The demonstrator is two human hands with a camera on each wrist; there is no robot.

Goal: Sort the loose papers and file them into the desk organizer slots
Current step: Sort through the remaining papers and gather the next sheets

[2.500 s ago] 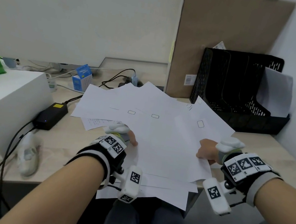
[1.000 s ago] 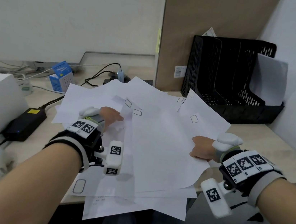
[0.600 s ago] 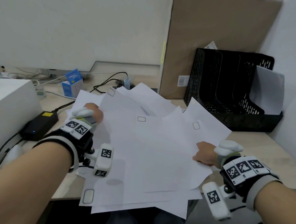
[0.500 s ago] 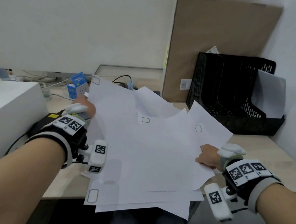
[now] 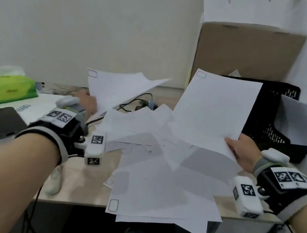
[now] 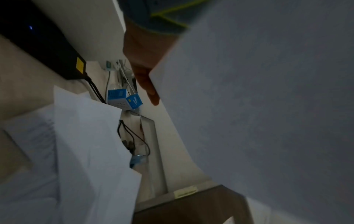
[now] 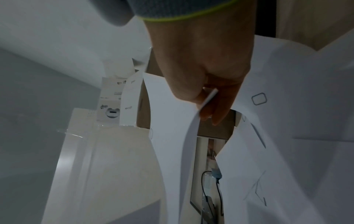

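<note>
right-hand sheet (image 5: 215, 112) upright, long axis vertical

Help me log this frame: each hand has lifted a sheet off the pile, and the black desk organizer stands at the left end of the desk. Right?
Not quite. The black desk organizer stands at the right end of the desk, as the head view shows. The rest holds: the left hand and the right hand each hold a raised sheet above the pile.
</note>
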